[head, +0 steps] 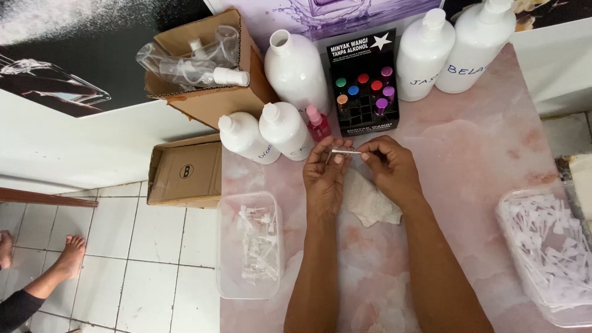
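Over the pink marbled table point(481, 154), both my hands pinch a small silvery tube-like part point(344, 151) held level between them. My left hand point(325, 176) grips its left end with thumb and fingers. My right hand point(390, 166) holds the right end by the fingertips. A crumpled white cloth point(369, 202) lies on the table just under my hands. A small pink-capped red bottle point(318, 123) stands right behind my left hand.
Several white plastic bottles point(295, 68) stand at the back beside a black display box of coloured caps point(365, 86). A clear tub of small spray parts point(249, 243) sits left, another tub of white pieces point(549, 246) right. Cardboard boxes point(203, 68) stand far left. Someone's foot point(69, 253) rests on the floor.
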